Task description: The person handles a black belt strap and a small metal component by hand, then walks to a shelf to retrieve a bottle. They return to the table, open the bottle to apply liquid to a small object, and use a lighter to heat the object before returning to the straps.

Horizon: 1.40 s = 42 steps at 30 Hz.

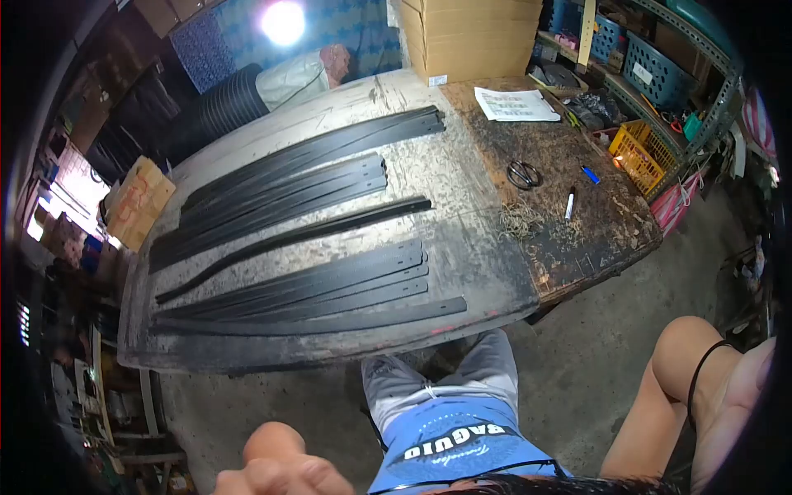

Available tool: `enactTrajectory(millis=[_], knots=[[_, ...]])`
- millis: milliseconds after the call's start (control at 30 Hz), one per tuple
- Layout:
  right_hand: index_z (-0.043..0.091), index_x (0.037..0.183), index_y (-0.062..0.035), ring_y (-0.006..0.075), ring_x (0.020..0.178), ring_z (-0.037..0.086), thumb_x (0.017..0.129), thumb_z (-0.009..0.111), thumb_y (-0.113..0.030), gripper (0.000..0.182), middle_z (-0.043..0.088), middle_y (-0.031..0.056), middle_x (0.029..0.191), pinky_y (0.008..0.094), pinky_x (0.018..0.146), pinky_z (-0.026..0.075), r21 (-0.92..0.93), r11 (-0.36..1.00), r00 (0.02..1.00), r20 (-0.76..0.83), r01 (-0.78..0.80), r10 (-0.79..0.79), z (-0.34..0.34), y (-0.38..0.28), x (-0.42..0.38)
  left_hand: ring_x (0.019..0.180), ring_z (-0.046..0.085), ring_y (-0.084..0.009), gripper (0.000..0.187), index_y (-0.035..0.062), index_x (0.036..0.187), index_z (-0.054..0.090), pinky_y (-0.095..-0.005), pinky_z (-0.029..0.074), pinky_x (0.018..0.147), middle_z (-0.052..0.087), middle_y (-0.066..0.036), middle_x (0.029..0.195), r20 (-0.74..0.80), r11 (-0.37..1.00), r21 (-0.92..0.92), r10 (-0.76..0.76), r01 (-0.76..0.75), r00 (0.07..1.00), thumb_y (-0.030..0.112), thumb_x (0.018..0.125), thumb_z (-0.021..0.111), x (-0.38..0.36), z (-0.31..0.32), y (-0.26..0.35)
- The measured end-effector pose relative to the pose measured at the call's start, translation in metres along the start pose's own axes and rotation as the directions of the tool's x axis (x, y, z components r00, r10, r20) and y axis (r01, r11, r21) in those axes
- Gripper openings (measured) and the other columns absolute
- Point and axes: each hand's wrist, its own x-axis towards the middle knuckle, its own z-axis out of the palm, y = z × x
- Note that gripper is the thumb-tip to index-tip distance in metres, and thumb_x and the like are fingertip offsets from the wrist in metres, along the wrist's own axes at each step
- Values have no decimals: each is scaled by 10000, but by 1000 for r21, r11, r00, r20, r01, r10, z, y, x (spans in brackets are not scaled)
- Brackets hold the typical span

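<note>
My left hand [280, 474] is low in the view, cut off by the bottom edge. Its fingers are curled in, and whatever they may hold is hidden. At the right edge my right hand [749, 381] is raised, with a black band [698, 375] around the wrist; its fingers are out of sight. Both hands are apart from the table [478, 239]. On it lie flat black strips in groups: a far bundle [330, 142], a middle bundle [330, 186] and a near fanned bundle [363, 276]. A single dark, wavy strip [305, 231] lies between the latter two.
Black scissors [523, 174], a marker [570, 204], a blue object [591, 174], tangled string [521, 221] and papers [517, 106] lie on the table's brown right part. Behind stands a cardboard box [478, 41]. A yellow basket [639, 157] is beside the shelf [652, 107].
</note>
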Motion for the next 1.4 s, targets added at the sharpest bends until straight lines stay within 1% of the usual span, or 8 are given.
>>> enactTrajectory(millis=[133, 267, 367, 767, 800, 933, 1033, 1400], knots=[[633, 1033, -9, 175, 905, 599, 945, 542, -217, 244, 650, 93, 1003, 277, 815, 478, 12, 1000, 1000, 3, 4, -4, 1, -1, -1, 706, 466, -204, 65, 114, 847, 573, -334, 379, 626, 531, -36, 827, -432, 974, 38, -187, 225, 882, 115, 880, 629, -4, 38, 26], [630, 1037, -11, 180, 910, 599, 949, 534, -229, 253, 648, 95, 1005, 283, 818, 480, 19, 1000, 1000, 6, 8, -8, 1, -4, 0, 746, 494, -202, 72, 132, 831, 593, -327, 384, 701, 551, -35, 849, 240, 991, -109, 100, -76, 966, 137, 902, 600, 11, -19, -1], [627, 1040, -13, 183, 913, 598, 952, 527, -237, 260, 647, 97, 1007, 287, 821, 481, 22, 1000, 1000, 5, 9, -9, -1, -6, 2, 733, 518, -200, 29, 107, 867, 612, -330, 439, 646, 555, -32, 837, -246, 983, -58, -183, 174, 952, 119, 893, 612, 4, 23, 23], [616, 1051, -21, 197, 929, 597, 965, 502, -272, 289, 641, 103, 1015, 303, 831, 486, 41, 999, 1000, -5, 5, -5, -9, -13, 6, 793, 528, -158, 79, 158, 879, 666, -276, 391, 637, 599, -17, 883, 250, 998, -14, 70, -68, 966, 211, 909, 615, 9, -19, 11], [615, 1052, -21, 198, 930, 597, 966, 500, -274, 291, 641, 103, 1015, 305, 832, 486, 36, 999, 1000, 1, 13, -13, -5, -11, 2, 763, 528, -162, 93, 152, 909, 682, -265, 376, 610, 613, -34, 907, -451, 981, 90, -115, 173, 885, 229, 897, 631, -8, 33, 28], [612, 1056, -24, 203, 935, 597, 970, 492, -286, 301, 639, 105, 1018, 310, 835, 488, 44, 999, 1000, 1, 17, -17, -2, -6, -2, 796, 534, -165, 128, 159, 794, 622, -280, 348, 694, 602, -42, 878, 198, 995, -36, 95, -90, 976, 246, 884, 649, 12, -17, 12], [609, 1059, -25, 206, 939, 597, 973, 486, -294, 308, 638, 107, 1019, 314, 838, 489, 47, 999, 1000, 7, 19, -20, -1, -4, -3, 774, 532, -140, 164, 150, 735, 594, -263, 352, 610, 601, -16, 860, -481, 959, 30, -234, 282, 845, 202, 880, 651, 3, 33, 28], [599, 1070, -32, 219, 952, 596, 984, 463, -326, 335, 633, 112, 1026, 330, 847, 494, 64, 998, 999, 21, 28, -29, 2, -1, -1, 642, 521, -128, 105, 142, 760, 636, -269, 397, 570, 569, 31, 730, -116, 999, 31, -8, 12, 993, 94, 853, 641, 1, -9, 10]])
